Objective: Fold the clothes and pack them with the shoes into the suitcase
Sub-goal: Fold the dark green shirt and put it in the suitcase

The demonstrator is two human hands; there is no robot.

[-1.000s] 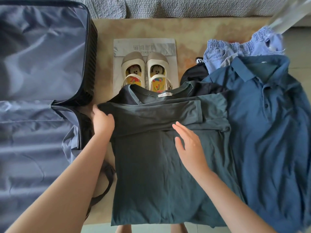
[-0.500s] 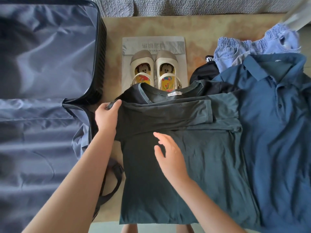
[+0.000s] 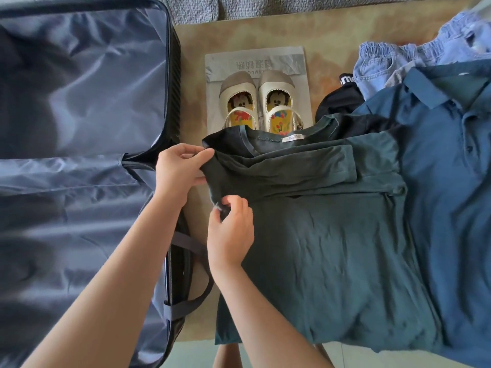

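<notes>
Nearest to us, two bare forearms reach in from the near edge of the surface (image 3: 332, 49). The right hand (image 3: 229, 229) sits on the left side of the tee (image 3: 332, 248), its fingers curled and pinching a small gather of the dark green fabric. Just beyond it, the left hand (image 3: 178, 168) grips the tee's left shoulder, with the thumb on top and the fingers tucked under the fold.

The tee lies flat in the middle of the surface, hem at the near edge, collar toward the far edge and one sleeve folded across the chest. Its right side overlaps the polo (image 3: 446, 208), a blue shirt spread along the right edge with its collar pointing far.

By the left edge we see the suitcase (image 3: 79, 221), open, both halves showing grey-blue lining. A grey strap (image 3: 186, 241) loops out of its near half, beside the right wrist.

Past the tee's collar stand the shoes (image 3: 276, 96), a cream pair side by side with cartoon insoles. Their heels touch the collar and they rest on a grey bag (image 3: 255, 65) printed with characters.

Right of them a black garment (image 3: 334, 102) peeks from under the tee and polo. The pale blue shorts (image 3: 393, 59) lie crumpled near the far right corner. A grey sofa (image 3: 265, 6) runs along the far edge.
</notes>
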